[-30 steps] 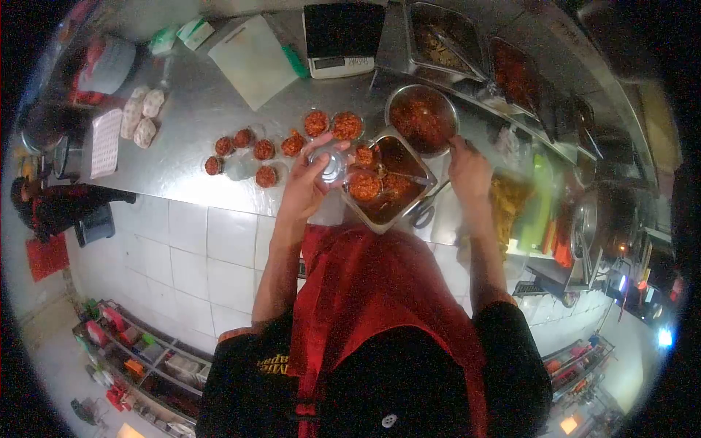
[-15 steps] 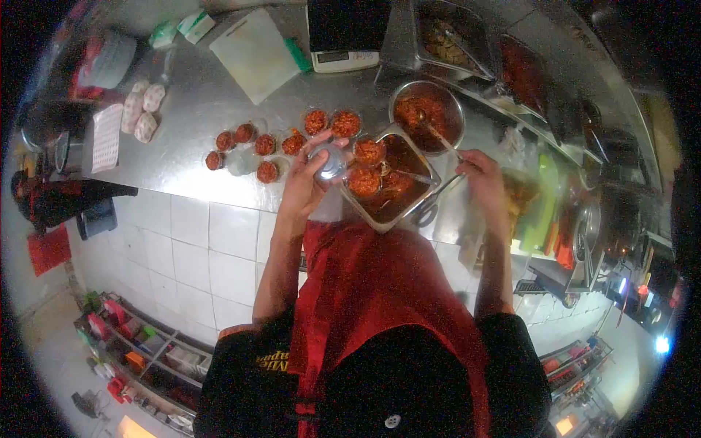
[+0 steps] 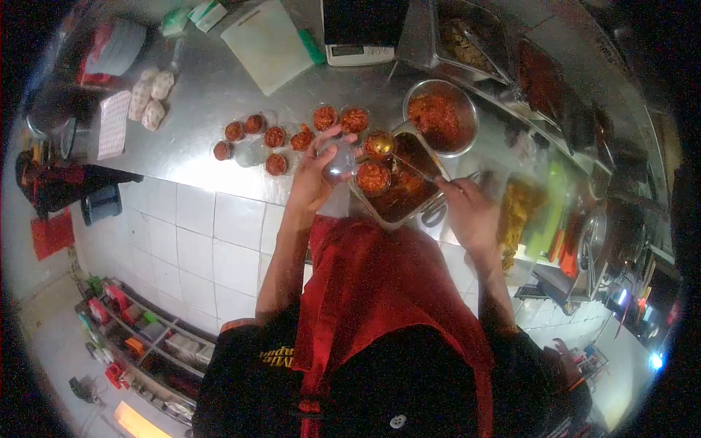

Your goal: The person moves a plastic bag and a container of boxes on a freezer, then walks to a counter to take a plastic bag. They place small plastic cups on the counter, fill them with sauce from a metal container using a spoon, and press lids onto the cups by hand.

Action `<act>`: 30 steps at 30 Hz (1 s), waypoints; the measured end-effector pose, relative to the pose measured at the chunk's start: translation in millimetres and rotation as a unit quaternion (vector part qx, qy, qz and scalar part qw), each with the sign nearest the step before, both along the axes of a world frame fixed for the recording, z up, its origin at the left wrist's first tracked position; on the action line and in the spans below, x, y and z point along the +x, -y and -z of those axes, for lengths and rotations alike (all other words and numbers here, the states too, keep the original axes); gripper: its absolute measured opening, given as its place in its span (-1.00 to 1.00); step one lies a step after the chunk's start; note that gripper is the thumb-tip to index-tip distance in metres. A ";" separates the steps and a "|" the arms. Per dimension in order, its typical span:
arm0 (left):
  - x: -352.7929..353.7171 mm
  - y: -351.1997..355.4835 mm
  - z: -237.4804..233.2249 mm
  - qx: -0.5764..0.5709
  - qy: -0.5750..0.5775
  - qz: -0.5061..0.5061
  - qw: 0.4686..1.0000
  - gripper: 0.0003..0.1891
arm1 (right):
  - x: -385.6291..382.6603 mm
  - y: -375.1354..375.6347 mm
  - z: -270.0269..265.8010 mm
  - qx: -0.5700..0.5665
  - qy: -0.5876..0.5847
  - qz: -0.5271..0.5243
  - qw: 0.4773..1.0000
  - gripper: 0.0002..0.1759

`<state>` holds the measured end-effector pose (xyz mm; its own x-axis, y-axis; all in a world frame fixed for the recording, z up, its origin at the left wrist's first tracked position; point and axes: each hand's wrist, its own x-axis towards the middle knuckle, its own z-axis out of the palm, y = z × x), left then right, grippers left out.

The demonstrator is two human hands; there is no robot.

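My left hand (image 3: 315, 175) is closed around a small clear plastic cup (image 3: 339, 163), held beside the left edge of a square metal tray (image 3: 421, 140) of dark red sauce. In my right hand (image 3: 467, 212) is the handle of a metal spoon (image 3: 379, 143). Its shiny bowl is over a cup at the tray's upper left, hiding much of that cup. Just below, another cup of red food (image 3: 373, 178) sits at the tray's left side. A round metal bowl (image 3: 475, 120) of red chopped food stands behind the tray.
Several small cups of red food (image 3: 274, 136) stand left on the steel counter (image 3: 197, 139). A white cutting board (image 3: 266, 47) and a scale (image 3: 359, 54) lie at the back. Scissors (image 3: 434, 216) rest right of the tray. Wrapped bundles (image 3: 152, 114) are far left.
My right hand has moved down and left, bringing the spoon out of the round bowl to above the cup at the tray. My left hand still holds the clear cup. The view has shifted slightly.
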<state>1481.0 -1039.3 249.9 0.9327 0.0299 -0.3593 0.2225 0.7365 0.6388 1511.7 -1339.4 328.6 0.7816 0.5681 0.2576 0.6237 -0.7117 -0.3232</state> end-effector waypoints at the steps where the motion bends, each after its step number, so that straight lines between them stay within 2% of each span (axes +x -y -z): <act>1: 1.5 -0.3 0.9 0.000 0.001 0.001 1.000 -0.58 | 2.1 0.0 -3.7 0.000 0.001 0.001 1.000 -0.67; 4: 0.1 -1.1 4.8 -0.010 0.010 0.005 1.000 -0.57 | 9.4 1.7 -10.7 -0.003 0.025 0.039 0.999 -0.72; 6: 0.9 -0.4 6.1 -0.007 0.015 0.003 1.000 -0.56 | 24.2 6.6 -4.8 0.048 -0.065 0.145 0.986 -0.78; 8: 1.4 -1.2 5.4 -0.012 0.015 0.006 1.000 -0.53 | 42.3 9.5 9.1 0.035 -0.040 0.169 0.984 -0.82; 10: 1.0 0.2 2.6 -0.014 0.012 0.005 1.000 -0.50 | 58.2 16.9 24.7 -0.050 -0.042 0.196 0.978 -0.79; 13: -1.5 1.0 -2.6 0.007 -0.011 -0.005 1.000 -0.52 | 78.1 26.4 53.4 -0.103 -0.069 0.214 0.969 -0.75; 16: -1.7 -1.8 0.8 -0.010 0.006 -0.003 1.000 -0.55 | 79.5 24.3 60.1 -0.114 -0.071 0.207 0.969 -0.69; 20: -1.9 -4.4 4.4 -0.019 0.010 0.004 1.000 -0.56 | 69.6 17.1 52.8 -0.071 -0.059 0.202 0.975 -0.66; 22: -2.6 -4.2 3.2 -0.023 0.020 0.007 1.000 -0.57 | 66.7 18.0 49.2 -0.041 -0.125 0.235 0.963 -0.66; 26: -3.2 1.4 -0.9 0.000 0.005 -0.004 1.000 -0.53 | 67.9 17.3 52.7 -0.062 -0.157 0.230 0.958 -0.68; 28: -2.1 0.7 0.5 -0.001 0.002 -0.008 1.000 -0.53 | 69.9 20.5 62.8 -0.057 -0.011 0.205 0.977 -0.69; 30: -3.1 -1.0 2.5 0.003 0.002 -0.004 1.000 -0.52 | 70.3 17.0 57.5 -0.096 -0.014 0.198 0.975 -0.70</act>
